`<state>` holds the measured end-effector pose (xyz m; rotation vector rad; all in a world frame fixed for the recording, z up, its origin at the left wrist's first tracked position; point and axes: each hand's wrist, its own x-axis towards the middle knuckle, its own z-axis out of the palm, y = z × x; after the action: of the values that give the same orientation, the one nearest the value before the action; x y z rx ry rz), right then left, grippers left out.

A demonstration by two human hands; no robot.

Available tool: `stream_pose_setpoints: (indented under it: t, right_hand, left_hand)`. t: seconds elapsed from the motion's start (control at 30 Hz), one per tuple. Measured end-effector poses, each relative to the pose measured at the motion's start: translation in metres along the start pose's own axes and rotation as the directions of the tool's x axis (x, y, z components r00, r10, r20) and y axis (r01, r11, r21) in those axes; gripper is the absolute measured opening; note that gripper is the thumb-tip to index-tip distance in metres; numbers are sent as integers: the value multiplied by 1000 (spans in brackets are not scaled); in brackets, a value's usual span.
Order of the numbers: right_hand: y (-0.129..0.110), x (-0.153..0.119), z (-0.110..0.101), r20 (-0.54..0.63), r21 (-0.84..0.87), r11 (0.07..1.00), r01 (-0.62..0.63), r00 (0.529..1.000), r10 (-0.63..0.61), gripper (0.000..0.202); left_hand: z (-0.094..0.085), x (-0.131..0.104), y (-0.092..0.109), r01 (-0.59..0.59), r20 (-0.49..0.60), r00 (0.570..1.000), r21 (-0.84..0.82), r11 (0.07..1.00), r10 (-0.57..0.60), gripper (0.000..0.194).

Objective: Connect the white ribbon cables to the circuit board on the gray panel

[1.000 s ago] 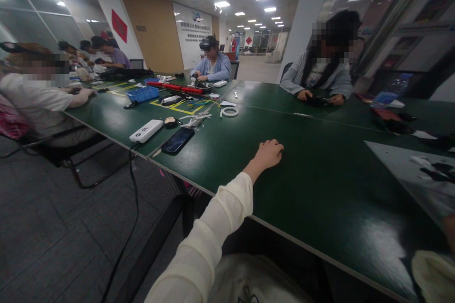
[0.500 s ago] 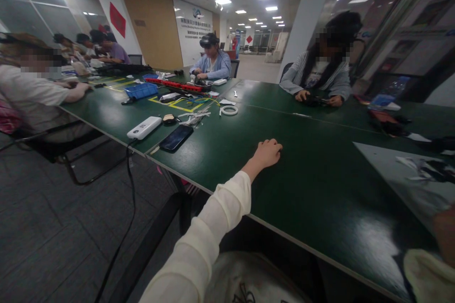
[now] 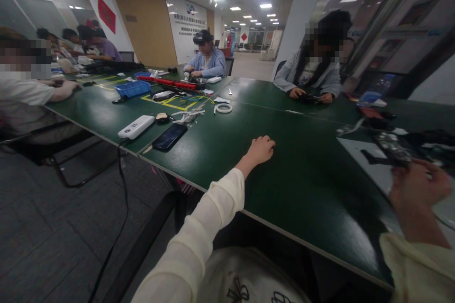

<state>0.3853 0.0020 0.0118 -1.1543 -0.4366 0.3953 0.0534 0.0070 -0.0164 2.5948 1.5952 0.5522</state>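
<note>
My left hand (image 3: 262, 148) lies palm down on the green table (image 3: 302, 170), its fingers curled in and no object showing in them. At the right edge, my right hand (image 3: 423, 184) is closed, blurred by motion, on a dark object with shiny silvery parts (image 3: 393, 147). What kind of thing it is cannot be made out. This object is above a light grey sheet (image 3: 359, 151), and part of the hand's grip is hidden.
Left of my left hand are a black phone (image 3: 169, 137), a white power bank (image 3: 136, 127) with a cable and a white ring-shaped roll (image 3: 223, 108). Farther back are a blue tray (image 3: 132, 88) and a small wrench (image 3: 230, 91). Several people sit around the table.
My right hand has come into view from the right edge with the dark, shiny-parted object. The view has shifted slightly right; my left hand stays in place on the table.
</note>
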Motion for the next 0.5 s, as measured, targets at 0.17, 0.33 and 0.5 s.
stream_pose_setpoints:
  t: [0.17,0.33,0.5]
  right_hand:
    - [16,-24,8,303,-31,997,-77,950,82,18]
    - [20,-57,20,507,-57,961,-269,822,260,18]
    - [21,-100,34,679,-202,922,-330,631,375,23]
  left_hand:
    - [4,2,2,33,-78,996,16,999,-31,22]
    - [-2,2,7,121,-302,945,-32,992,-125,23]
    - [-16,1,9,181,-477,852,-116,977,-215,27]
